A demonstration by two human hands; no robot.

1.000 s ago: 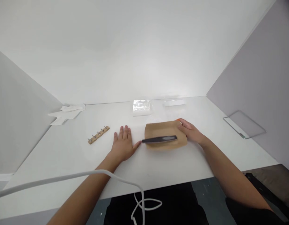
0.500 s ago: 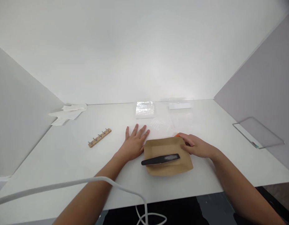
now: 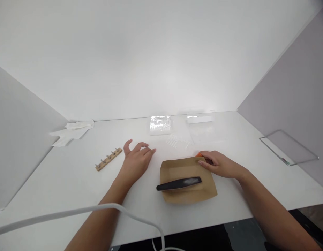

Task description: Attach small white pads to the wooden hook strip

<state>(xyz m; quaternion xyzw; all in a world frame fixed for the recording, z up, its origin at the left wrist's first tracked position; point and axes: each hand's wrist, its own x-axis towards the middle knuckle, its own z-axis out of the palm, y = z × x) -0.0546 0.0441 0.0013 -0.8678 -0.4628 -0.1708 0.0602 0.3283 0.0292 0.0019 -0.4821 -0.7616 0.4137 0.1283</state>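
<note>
Head: tapered black strip (image 3: 174, 184) across brown cardboard tray (image 3: 189, 197)

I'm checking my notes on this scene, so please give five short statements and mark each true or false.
1. The right hand grasps the edge of the brown tray. True.
2. The left hand grips the dark tool. False: the dark tool lies across the tray, apart from that hand.
3. The hook strip lies left of the left hand. True.
4. The white paper is inside the tray. False: it lies at the table's back left.
5. The tray is brown. True.
</note>
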